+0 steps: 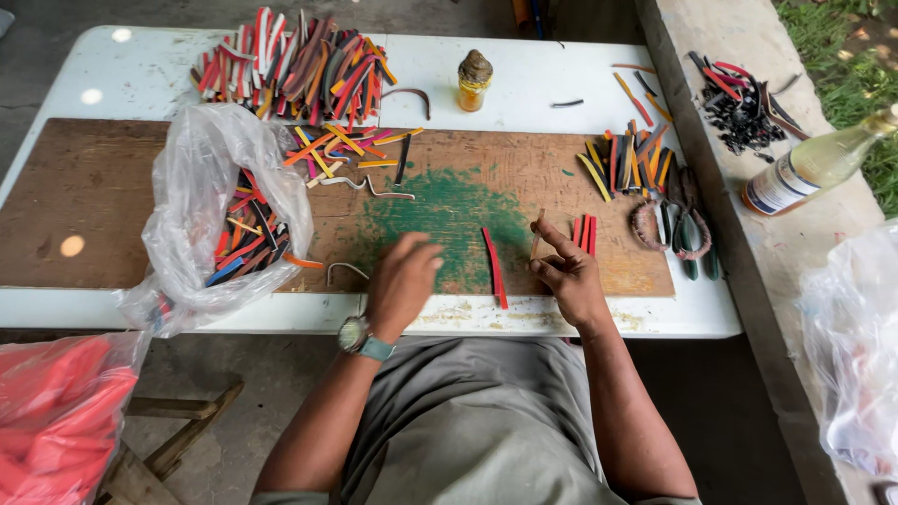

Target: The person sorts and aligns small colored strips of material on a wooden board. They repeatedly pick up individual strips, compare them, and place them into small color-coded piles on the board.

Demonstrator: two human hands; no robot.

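My left hand [402, 281] hovers palm-down over the green-stained patch of the brown board [94, 196], fingers slightly apart and holding nothing. My right hand [564, 266] pinches a thin tan stick [537, 234] that stands up from its fingers. A long red strip [494, 266] lies on the board between the two hands. Two short red strips [586, 232] rest just right of the right hand. A wristwatch sits on my left wrist.
A clear plastic bag [210, 201] of coloured strips lies at the left. A big strip pile [295, 65] and a small glue jar [473, 81] stand at the back. Sorted strips [629, 164] and scissors [687, 229] lie right. A bottle [818, 164] rests on the concrete ledge.
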